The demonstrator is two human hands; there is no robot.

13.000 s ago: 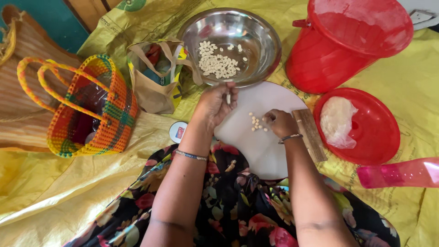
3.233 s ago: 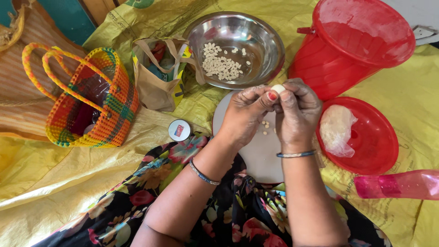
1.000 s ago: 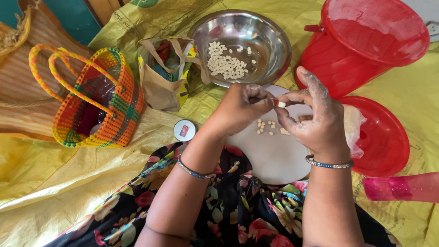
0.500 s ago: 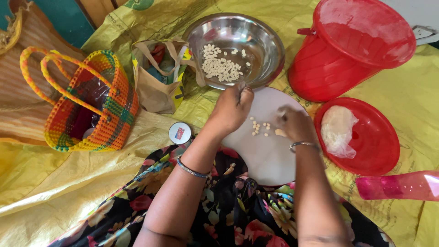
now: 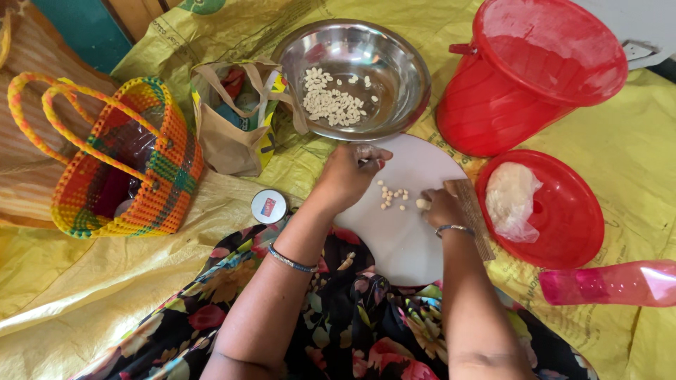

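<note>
We cannot identify what our curled left hand (image 5: pixel 348 176) grips; the pink bottle (image 5: pixel 609 283) leaves frame rightward.

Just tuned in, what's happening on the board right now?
A person sits on a yellow sheet with a round white board at their lap. The left hand rests at the board's top edge, the right hand pinches a pale piece, and a few small pale pieces lie between them. A steel bowl just beyond holds many more. A red bucket and a red lid with a plastic bag sit to the right.
</note>
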